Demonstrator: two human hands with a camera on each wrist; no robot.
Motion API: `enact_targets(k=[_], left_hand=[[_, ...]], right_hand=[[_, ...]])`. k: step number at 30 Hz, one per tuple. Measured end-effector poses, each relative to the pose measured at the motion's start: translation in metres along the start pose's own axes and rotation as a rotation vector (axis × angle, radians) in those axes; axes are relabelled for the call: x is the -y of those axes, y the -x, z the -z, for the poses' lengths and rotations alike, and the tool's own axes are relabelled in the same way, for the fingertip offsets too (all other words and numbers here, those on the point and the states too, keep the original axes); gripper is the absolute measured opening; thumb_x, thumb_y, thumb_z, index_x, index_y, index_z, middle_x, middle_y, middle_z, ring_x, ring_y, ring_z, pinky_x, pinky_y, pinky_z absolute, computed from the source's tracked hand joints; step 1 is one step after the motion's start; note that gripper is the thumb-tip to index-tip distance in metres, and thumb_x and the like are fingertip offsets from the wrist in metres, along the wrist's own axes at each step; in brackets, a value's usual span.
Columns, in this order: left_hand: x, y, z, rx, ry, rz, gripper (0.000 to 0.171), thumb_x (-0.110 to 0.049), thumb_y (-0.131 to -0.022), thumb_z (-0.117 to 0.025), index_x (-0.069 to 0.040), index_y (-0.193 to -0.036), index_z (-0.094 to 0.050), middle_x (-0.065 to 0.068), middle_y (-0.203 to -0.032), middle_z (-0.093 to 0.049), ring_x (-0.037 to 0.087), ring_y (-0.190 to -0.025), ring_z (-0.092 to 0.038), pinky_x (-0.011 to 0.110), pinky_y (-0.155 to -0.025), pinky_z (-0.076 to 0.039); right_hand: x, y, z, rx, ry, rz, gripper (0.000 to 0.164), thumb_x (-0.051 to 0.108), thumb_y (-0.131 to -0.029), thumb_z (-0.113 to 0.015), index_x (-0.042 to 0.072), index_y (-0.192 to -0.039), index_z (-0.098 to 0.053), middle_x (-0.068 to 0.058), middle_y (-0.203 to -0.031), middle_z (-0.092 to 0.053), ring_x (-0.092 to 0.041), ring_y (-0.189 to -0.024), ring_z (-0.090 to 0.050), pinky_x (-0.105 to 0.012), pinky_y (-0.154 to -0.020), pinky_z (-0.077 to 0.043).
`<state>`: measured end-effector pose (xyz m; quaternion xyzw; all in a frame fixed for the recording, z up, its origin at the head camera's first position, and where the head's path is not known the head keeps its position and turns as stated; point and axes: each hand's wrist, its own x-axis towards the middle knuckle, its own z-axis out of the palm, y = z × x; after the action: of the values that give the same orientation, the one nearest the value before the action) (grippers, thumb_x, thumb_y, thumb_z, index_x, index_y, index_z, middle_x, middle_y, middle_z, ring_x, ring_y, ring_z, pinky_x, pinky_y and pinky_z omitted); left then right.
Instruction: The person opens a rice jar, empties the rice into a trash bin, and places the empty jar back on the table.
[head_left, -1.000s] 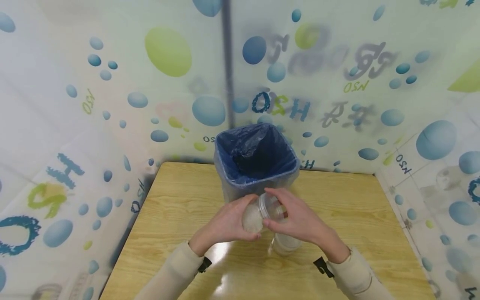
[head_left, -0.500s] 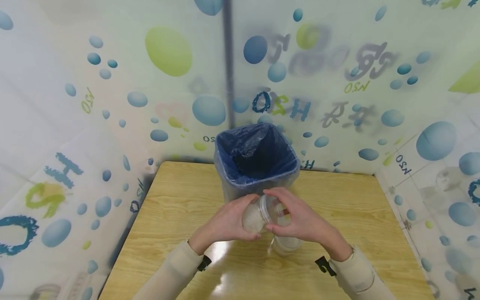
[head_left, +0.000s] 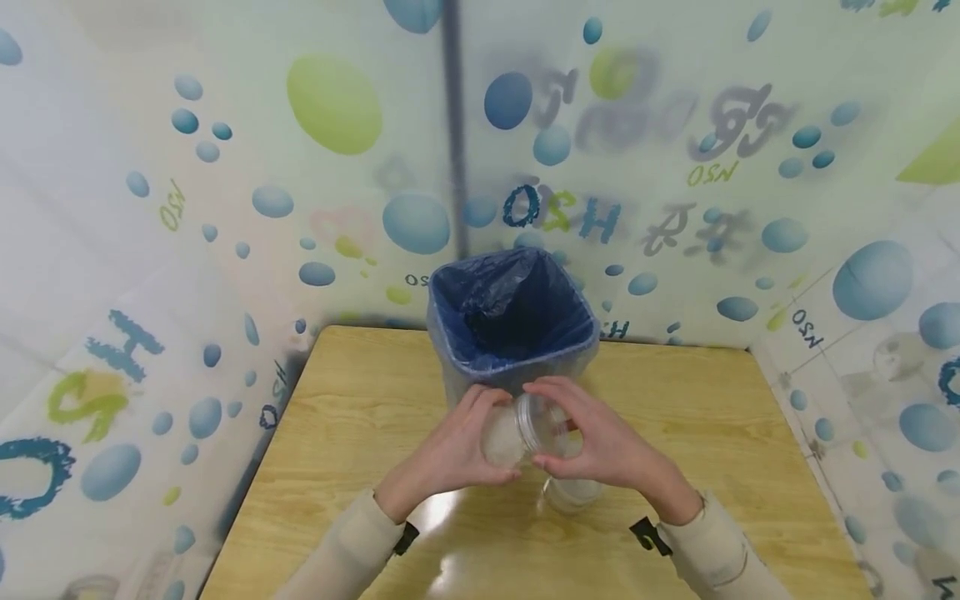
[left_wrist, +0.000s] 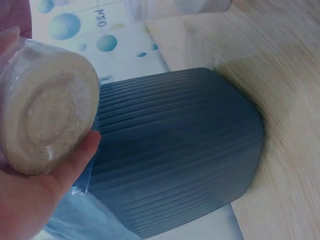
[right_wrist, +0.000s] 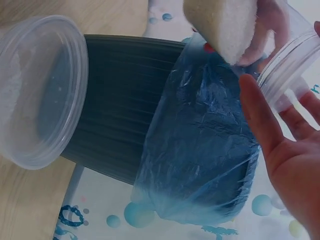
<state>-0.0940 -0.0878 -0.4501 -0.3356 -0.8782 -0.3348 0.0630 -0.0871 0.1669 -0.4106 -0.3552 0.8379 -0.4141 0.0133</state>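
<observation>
One tilted jar is clamped in the left hand, its ringed end in the right hand, apparently for steadiness, though whether it's closed is unclear.

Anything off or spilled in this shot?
The lined bin stands on the tabletop, an unusual spot for a bin. The jar is tipped sideways between the left hand and right hand, but no spill or damage shows.

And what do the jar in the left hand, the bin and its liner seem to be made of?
Left-hand jar: glossy plastic or glass, unclear which; transparent wall.
Bin: probably plastic, fairly matt, with even ribs.
Liner: thin, shiny plastic film; crinkled, translucent.
</observation>
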Motion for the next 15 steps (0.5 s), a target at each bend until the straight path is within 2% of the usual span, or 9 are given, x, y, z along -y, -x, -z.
enact_targets(k=[3,8,11,15], left_hand=[[0.0021,0.0017,0.0015,-0.016,-0.017,-0.024,0.095,-0.043,-0.061,-0.097,-0.01,-0.139,-0.052,0.006,-0.129,-0.055,0.017,-0.107,-0.058,0.036,-0.086,-0.055],[0.0038,0.0008,0.0034,0.002,-0.003,-0.039,0.096,-0.045,-0.063,-0.096,-0.013,-0.141,-0.051,0.002,-0.13,-0.055,0.016,-0.107,-0.059,0.036,-0.085,-0.055],[0.0046,-0.0011,0.0051,0.005,0.006,-0.049,0.095,-0.045,-0.064,-0.096,-0.013,-0.142,-0.052,0.001,-0.13,-0.055,0.016,-0.109,-0.059,0.037,-0.088,-0.055],[0.0061,-0.0029,0.0076,0.01,0.007,-0.057,0.094,-0.045,-0.064,-0.096,-0.013,-0.141,-0.053,0.001,-0.13,-0.056,0.016,-0.11,-0.059,0.037,-0.09,-0.055]], right_hand=[[-0.0021,0.002,-0.0007,0.019,-0.049,-0.007,0.079,0.025,-0.084,-0.086,0.013,-0.151,-0.047,-0.01,-0.151,-0.047,-0.028,-0.121,-0.058,-0.033,-0.083,-0.06],[-0.0047,0.0047,0.0022,0.046,-0.076,0.007,0.08,0.024,-0.086,-0.086,0.014,-0.154,-0.043,-0.009,-0.153,-0.044,-0.03,-0.127,-0.055,-0.035,-0.086,-0.06],[-0.0059,0.0051,0.005,0.06,-0.046,0.043,0.081,0.025,-0.088,-0.085,0.015,-0.155,-0.042,-0.009,-0.156,-0.043,-0.031,-0.132,-0.052,-0.037,-0.09,-0.059],[-0.0071,0.0058,0.0073,0.071,0.059,0.097,0.082,0.031,-0.09,-0.083,0.016,-0.158,-0.04,-0.007,-0.16,-0.042,-0.029,-0.14,-0.047,-0.044,-0.098,-0.055]])
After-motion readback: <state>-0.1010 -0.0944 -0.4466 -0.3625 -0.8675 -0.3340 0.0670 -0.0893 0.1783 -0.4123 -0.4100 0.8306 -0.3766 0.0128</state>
